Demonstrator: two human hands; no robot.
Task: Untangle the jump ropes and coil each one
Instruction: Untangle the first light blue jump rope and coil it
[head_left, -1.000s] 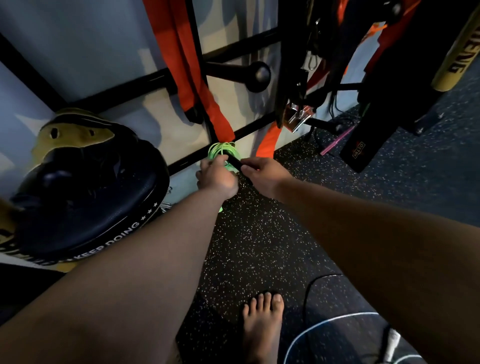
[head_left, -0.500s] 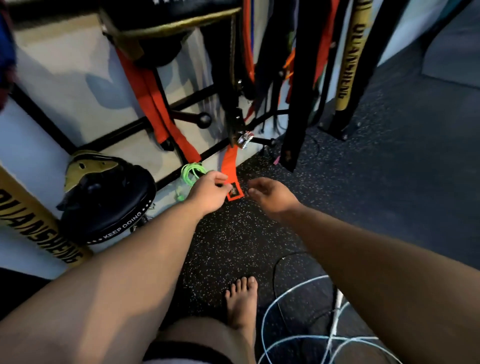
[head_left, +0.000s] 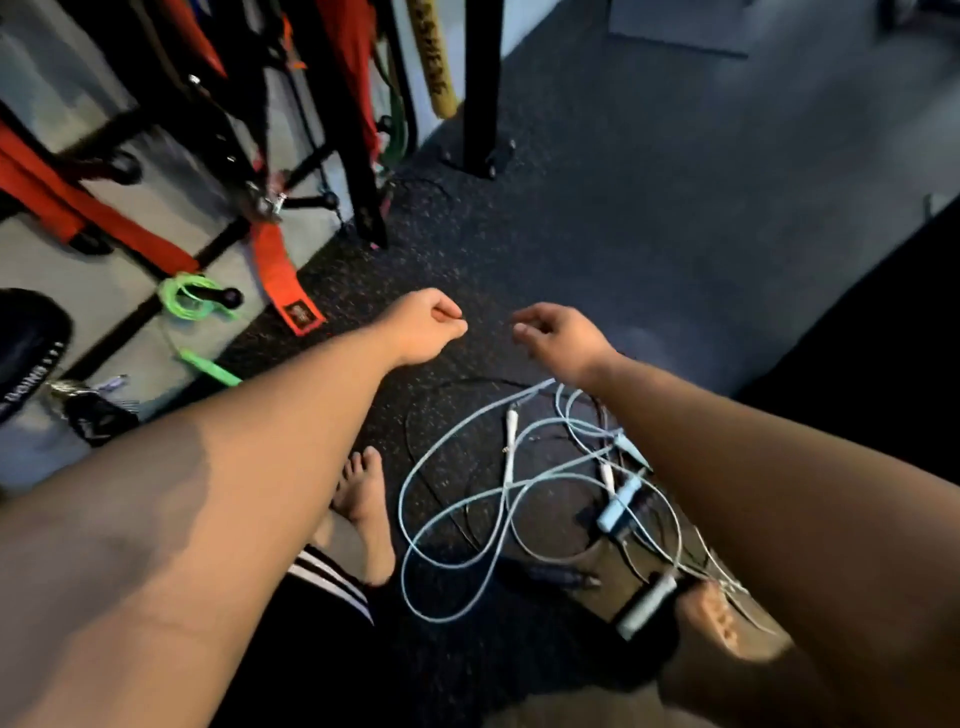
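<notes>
Thin, glossy green rope (head_left: 189, 301) is seen looped over a ball-tipped black peg (head_left: 224, 297) by the wall. Pale ropes (head_left: 506, 487) are left tangled on speckled rubber floor (head_left: 571, 234). Left hand (head_left: 423, 327) is clenched, empty; right hand (head_left: 563, 332) is loosely curled, nothing held.

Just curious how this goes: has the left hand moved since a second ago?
Yes. The left hand was at the green rope on the rack peg. Now it hangs apart from it, rightward past the orange strap, over the floor.
</notes>
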